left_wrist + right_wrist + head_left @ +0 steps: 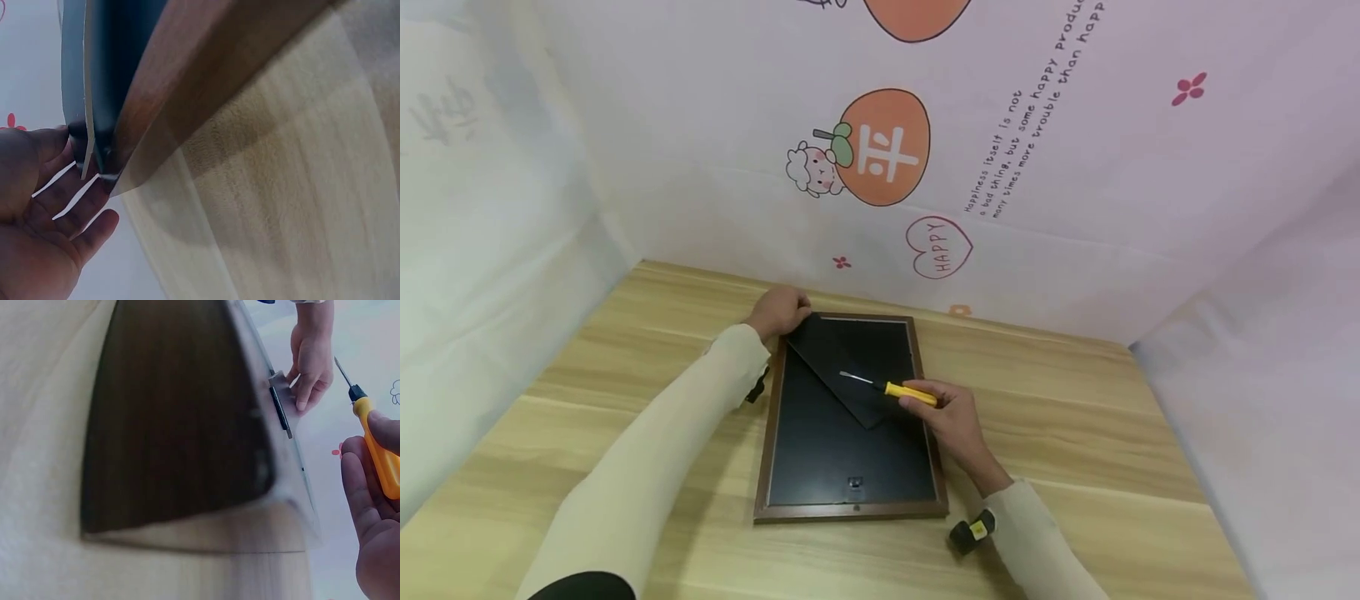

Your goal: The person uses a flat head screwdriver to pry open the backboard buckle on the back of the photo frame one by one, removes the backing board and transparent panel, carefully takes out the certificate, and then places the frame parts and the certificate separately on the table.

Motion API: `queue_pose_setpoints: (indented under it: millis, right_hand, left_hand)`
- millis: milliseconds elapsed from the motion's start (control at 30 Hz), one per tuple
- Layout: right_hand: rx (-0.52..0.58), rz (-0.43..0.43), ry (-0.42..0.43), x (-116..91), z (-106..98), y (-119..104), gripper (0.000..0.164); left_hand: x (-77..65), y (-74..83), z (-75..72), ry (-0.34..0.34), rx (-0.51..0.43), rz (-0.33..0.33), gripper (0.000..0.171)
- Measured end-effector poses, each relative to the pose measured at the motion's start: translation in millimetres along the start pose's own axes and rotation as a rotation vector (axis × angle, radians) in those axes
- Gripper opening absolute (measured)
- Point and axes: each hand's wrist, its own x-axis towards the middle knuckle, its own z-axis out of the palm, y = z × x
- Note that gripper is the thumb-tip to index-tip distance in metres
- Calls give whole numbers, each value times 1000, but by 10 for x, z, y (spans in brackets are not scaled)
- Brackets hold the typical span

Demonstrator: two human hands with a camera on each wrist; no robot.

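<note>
A brown-edged picture frame (765,467) lies with its black backing board (850,454) facing up. Slanting across the upper part of the board is a flat black stand leg (831,358). My left hand (780,311) is at the frame's top left corner and pinches the leg's end; in the left wrist view the thumb and fingers of the left hand (47,200) lie on either side of its thin edge. Over the frame's right side, my right hand (955,421) grips a yellow-handled screwdriver (912,393), its blade pointing left above the leg. The right wrist view shows the screwdriver (375,447) between thumb and fingers.
A small metal hanger (854,482) sits near the board's lower edge. The wood-grain table (1060,425) surrounds the frame. A printed white sheet (1045,250) rises behind the table, with plain white sheets at left and right. Each wrist carries a dark strapped-on device.
</note>
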Motion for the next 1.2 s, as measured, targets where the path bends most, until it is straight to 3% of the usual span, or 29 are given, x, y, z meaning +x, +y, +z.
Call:
queue_pose_setpoints:
  millis: [467, 733, 1067, 1200]
  right_hand:
    - [-14, -34, 5, -18, -49, 39, 25]
    - [-8, -9, 4, -14, -82, 56, 24]
    - [9, 5, 12, -15, -85, 82, 24]
    - [6, -7, 25, -22, -85, 95, 24]
  left_hand:
    - [123, -58, 90, -13, -24, 29, 24]
    - [221, -199, 86, -4, 12, 144, 22]
    - [220, -432, 190, 47, -235, 124, 19]
    - [167, -446, 242, 73, -326, 74, 20]
